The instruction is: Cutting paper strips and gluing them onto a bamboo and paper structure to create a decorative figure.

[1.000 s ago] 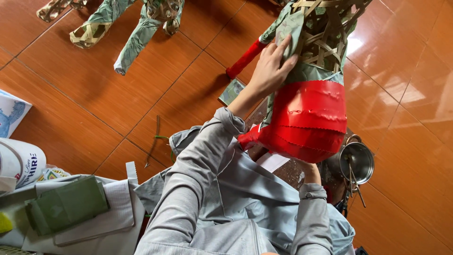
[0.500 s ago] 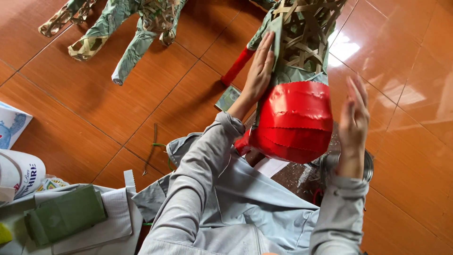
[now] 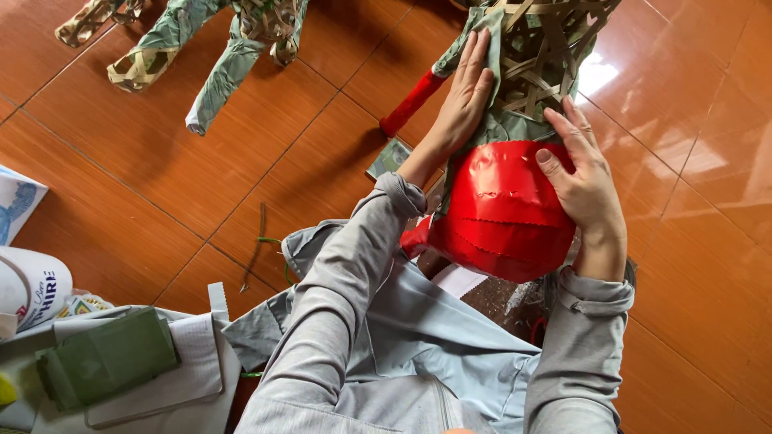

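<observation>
A woven bamboo frame figure (image 3: 555,56) rests on my lap, partly covered in green paper, with a rounded part (image 3: 498,213) wrapped in glossy red paper. My left hand (image 3: 466,92) lies flat on a green paper strip on the frame's left side, fingers together. My right hand (image 3: 583,177) presses flat against the right side of the red part, where it meets the green paper. Neither hand grips anything. A red-covered limb (image 3: 410,104) sticks out behind my left wrist.
Another green paper-covered woven figure (image 3: 209,40) stands on the brown tiled floor (image 3: 161,161) at the upper left. A green block (image 3: 104,358) lies on papers at the lower left beside a white cap (image 3: 28,289). A small green card (image 3: 388,158) lies on the floor.
My right hand came up from below and now lies flat on the red part. My left hand slid higher along the green strip.
</observation>
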